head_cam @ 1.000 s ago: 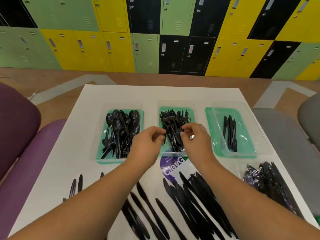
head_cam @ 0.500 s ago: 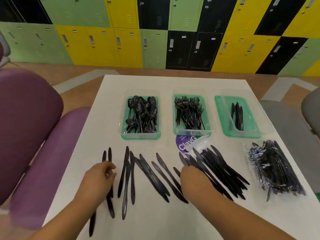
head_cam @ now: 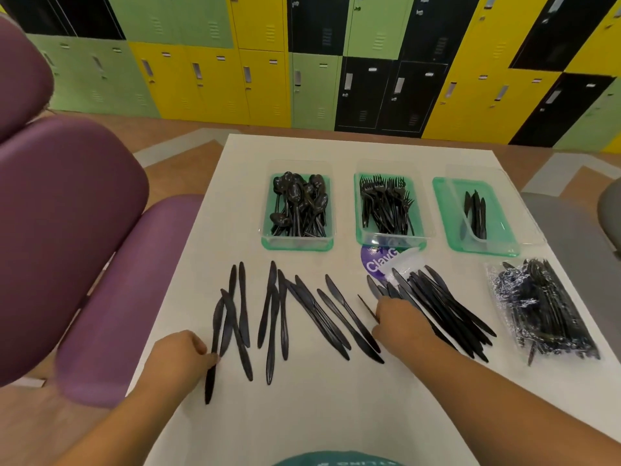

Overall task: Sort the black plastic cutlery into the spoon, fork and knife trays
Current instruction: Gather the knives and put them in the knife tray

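Three trays are sitting across the upper middle of the frame: spoon tray (head_cam: pixel 297 242), fork tray (head_cam: pixel 389 242) and knife tray (head_cam: pixel 477 245), the last holding only a few pieces. Loose knives (head_cam: pixel 316 311) are lying spread across the table (head_cam: pixel 336 415) at centre, so the knife step looks to be in hand. At lower left, the left hand (head_cam: pixel 179 353) is pinching one knife's handle; right of centre, the right hand (head_cam: pixel 398 319) is resting curled on the pile, grip unclear. Next, each hand needs to gather a few and carry them to the upper right. A purple label (head_cam: pixel 378 264) is reading "ClavG", partly covered; a sealed bag (head_cam: pixel 541 311) is lying at right
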